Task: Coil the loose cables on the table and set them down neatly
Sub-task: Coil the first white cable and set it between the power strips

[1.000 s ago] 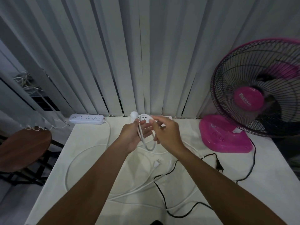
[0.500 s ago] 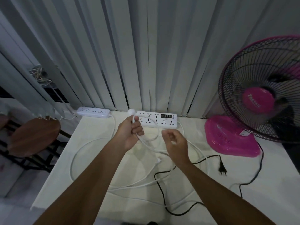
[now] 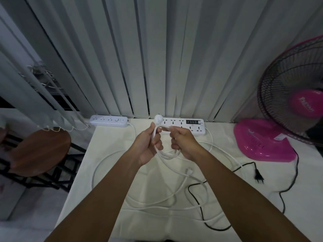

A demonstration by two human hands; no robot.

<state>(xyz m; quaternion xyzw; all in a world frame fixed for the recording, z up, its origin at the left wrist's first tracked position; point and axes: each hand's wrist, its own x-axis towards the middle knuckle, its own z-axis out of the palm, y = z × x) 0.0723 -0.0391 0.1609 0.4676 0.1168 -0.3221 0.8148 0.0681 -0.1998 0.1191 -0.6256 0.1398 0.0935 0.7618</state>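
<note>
Just in front of the large power strip (image 3: 185, 126), lifted off the table (image 3: 111, 173), the white cable (image 3: 162, 151) now hangs in short loops between the two hands. Half a second ago the right hand (image 3: 185, 144) was out toward the fan side of that strip, open and reaching along the slack; it has since come back in and closed its fingers on the cable, bringing a fresh turn up against the left hand (image 3: 148, 145). The left hand's fingers are clamped on the gathered turns, with the round white plug (image 3: 158, 118) sticking up above its thumb, right at the strip's left end. By my reading another loop has just been added, and the coil is only begun: most of this cable still sprawls over the table nearer the person than the strip. The black cable (image 3: 197, 194) with its plug (image 3: 258, 176) lies untouched, well to the fan (image 3: 295, 105) side, and crosses the white one, so a snag looks possible.
</note>
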